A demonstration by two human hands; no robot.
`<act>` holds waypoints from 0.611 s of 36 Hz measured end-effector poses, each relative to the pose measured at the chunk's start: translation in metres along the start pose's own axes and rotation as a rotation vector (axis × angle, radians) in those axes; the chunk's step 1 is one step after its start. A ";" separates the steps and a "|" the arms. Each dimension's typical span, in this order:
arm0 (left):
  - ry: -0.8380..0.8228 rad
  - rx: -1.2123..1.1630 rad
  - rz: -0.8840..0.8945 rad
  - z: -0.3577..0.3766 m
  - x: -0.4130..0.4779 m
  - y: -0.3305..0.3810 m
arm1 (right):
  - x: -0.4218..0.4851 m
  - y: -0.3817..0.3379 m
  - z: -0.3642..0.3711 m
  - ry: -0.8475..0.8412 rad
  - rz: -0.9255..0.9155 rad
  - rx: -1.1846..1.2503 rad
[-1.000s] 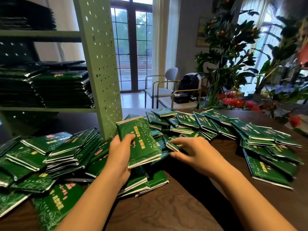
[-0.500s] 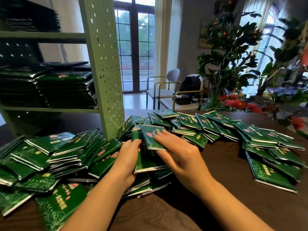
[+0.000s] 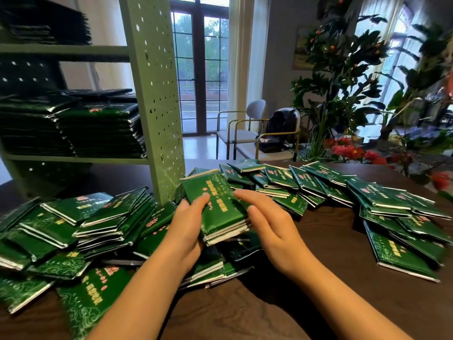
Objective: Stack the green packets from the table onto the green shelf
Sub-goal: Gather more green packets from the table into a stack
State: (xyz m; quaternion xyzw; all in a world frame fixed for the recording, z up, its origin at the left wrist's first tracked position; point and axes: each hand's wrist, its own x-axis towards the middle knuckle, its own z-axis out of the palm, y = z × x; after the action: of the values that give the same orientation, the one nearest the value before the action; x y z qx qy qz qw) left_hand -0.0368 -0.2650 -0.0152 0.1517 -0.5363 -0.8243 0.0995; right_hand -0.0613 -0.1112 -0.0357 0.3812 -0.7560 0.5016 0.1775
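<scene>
The left hand (image 3: pixel 186 231) is gripping a few stacked packets (image 3: pixel 218 209), thumb on top. The right hand (image 3: pixel 269 227) is laying straight fingers against their right edge. Squaring the edges evenly now is probably helping them sit neatly on the shelf (image 3: pixel 73 159), up and left of the fingertips.

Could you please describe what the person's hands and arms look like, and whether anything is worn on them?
The left hand and right hand are bare: no gloves, rings or wristwatch show. The left forearm and right forearm are uncovered down to the frame's lower edge, with no sleeve or cuff in view.
</scene>
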 end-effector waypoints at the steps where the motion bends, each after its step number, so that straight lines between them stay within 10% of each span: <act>1: 0.015 -0.026 0.007 -0.002 0.001 0.002 | 0.001 0.002 -0.001 0.023 0.040 -0.030; 15: 0.167 -0.218 0.002 -0.015 0.007 0.013 | 0.010 0.013 0.017 -0.269 0.579 -0.736; 22: 0.190 -0.239 -0.016 -0.018 0.008 0.014 | 0.008 0.017 0.005 -0.261 0.639 -0.320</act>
State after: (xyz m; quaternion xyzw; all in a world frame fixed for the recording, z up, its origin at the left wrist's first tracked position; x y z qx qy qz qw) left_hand -0.0381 -0.2885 -0.0105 0.2201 -0.4214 -0.8650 0.1606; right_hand -0.0793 -0.1157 -0.0433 0.1545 -0.9217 0.3547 -0.0282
